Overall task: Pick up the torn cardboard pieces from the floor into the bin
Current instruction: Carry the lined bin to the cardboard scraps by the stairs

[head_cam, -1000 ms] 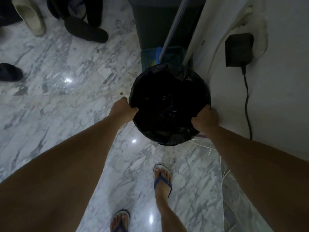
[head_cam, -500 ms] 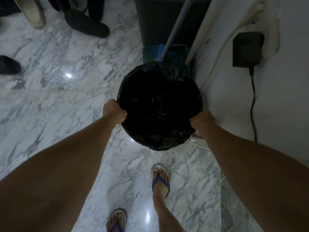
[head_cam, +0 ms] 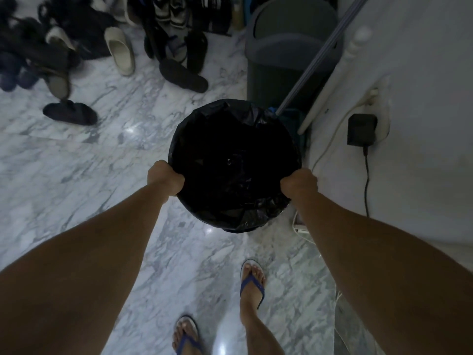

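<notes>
— Since the earlier frame, what is seen to have moved?

— More of the room is taken in: a pile of shoes (head_cam: pixel 84 52) and a grey lidded bin (head_cam: pixel 291 47) are now shown at the top, where only their edges were seen before. The black-lined bin (head_cam: pixel 256 219) is kept between both hands as it was.

— How is the bin gripped?

— The left hand (head_cam: pixel 165 176) is closed over the rim on the left side, and the right hand (head_cam: pixel 299 184) is closed over the rim on the right side. Both arms are stretched forward.

— Where is the bin placed?

— It is held in front of the person, above the marble floor (head_cam: pixel 76 175); whether its base is touching the floor cannot be told. The grey lidded bin is just behind it, and a white wall (head_cam: pixel 422 149) is just to its right.

— Is anything visible inside?

— Only a dark liner is seen; the contents are too dark to be made out.

— What else is shown?

— A grey pole (head_cam: pixel 322 55) is leaned across the grey bin. A black adapter (head_cam: pixel 362 129) is plugged in on the wall, with a cable hung below it. Two feet in blue flip-flops (head_cam: pixel 252 285) are planted on the floor below the bin.
</notes>
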A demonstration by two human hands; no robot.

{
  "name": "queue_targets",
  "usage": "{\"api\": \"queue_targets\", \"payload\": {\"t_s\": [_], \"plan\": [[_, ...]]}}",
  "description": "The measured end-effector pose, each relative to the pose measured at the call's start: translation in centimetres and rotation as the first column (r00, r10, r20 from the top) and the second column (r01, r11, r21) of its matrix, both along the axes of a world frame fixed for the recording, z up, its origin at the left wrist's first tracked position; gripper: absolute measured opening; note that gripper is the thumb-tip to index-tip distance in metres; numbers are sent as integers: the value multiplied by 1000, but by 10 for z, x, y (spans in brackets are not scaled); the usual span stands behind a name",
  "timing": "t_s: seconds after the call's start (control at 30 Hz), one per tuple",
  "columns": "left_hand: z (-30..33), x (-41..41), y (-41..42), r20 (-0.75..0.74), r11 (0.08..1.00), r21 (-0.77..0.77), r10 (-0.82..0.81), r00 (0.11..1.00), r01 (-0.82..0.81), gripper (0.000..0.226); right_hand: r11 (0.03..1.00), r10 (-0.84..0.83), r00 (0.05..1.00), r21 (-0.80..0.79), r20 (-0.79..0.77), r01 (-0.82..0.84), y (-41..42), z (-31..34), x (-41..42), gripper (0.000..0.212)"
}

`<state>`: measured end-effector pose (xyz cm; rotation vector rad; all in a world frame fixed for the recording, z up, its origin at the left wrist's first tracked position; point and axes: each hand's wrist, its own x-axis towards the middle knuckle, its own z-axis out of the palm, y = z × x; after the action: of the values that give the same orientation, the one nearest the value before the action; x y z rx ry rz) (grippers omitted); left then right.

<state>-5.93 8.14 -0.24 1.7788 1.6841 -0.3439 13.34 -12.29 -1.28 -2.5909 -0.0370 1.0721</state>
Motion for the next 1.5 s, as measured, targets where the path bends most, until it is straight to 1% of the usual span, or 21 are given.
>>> {"api": "queue_targets", "payload": {"t_s": [0.1,0.2,0.27,0.3,0.33,0.43,0.47,0.5,0.6,0.63,0.8,0.83,0.9,1.0,1.13,1.17,1.23,1.3,1.4,1.43,1.5], "plan": [[36,-22,9,41,999,24,46,998,-47,27,997,52,999,52,13,-52,16,35,-12,16],[70,-47,19,85,996,44,72,994,-76,26,993,72,997,90,30,-75,33,70,-26,31],[93,-65,25,110,994,58,91,990,-97,24,990,67,997,119,44,-72,45,93,-37,22],[109,-79,28,126,991,72,105,986,-115,22,987,86,995,129,58,-93,52,111,-50,15],[122,-91,30,142,989,81,108,984,-121,20,983,101,992,143,71,-111,58,124,-59,13],[155,-123,34,171,987,95,112,979,-129,17,977,135,985,151,109,-150,73,157,-86,35],[168,-140,36,177,984,105,123,976,-143,18,971,170,977,151,126,-188,80,168,-99,37],[180,-157,38,182,981,111,138,974,-159,20,963,206,969,146,139,-226,86,181,-113,34],[214,-211,44,210,963,136,203,956,-234,25,938,279,942,160,188,-309,107,219,-154,13],[223,-228,46,226,956,137,224,948,-258,25,933,289,936,160,201,-322,114,229,-167,13],[267,-325,42,329,907,139,336,883,-397,20,875,372,892,224,259,-430,143,279,-241,30],[274,-345,40,352,893,136,362,863,-430,21,864,384,883,232,271,-447,148,289,-258,29],[288,-389,33,390,864,132,406,826,-486,22,829,424,858,258,290,-497,156,304,-296,13],[307,-459,20,426,810,152,464,777,-566,22,777,483,812,268,328,-570,171,324,-355,19],[331,-557,0,470,717,148,555,686,-681,10,658,604,712,281,358,-699,187,353,-445,12],[334,-580,-4,487,693,136,576,657,-708,12,630,626,689,284,366,-723,191,359,-466,12],[340,-625,-14,516,646,119,609,602,-754,27,582,662,647,285,378,-762,198,367,-508,9],[344,-669,-26,528,603,119,635,564,-789,29,536,699,602,274,387,-799,206,375,-551,8],[348,-726,-46,532,528,119,681,503,-841,19,450,748,517,256,416,-856,220,381,-613,9],[348,-750,-55,527,489,128,704,477,-863,15,409,770,483,258,417,-875,225,382,-640,11],[348,-788,-70,521,429,130,737,430,-894,15,361,798,444,266,407,-894,233,383,-682,11]]}}
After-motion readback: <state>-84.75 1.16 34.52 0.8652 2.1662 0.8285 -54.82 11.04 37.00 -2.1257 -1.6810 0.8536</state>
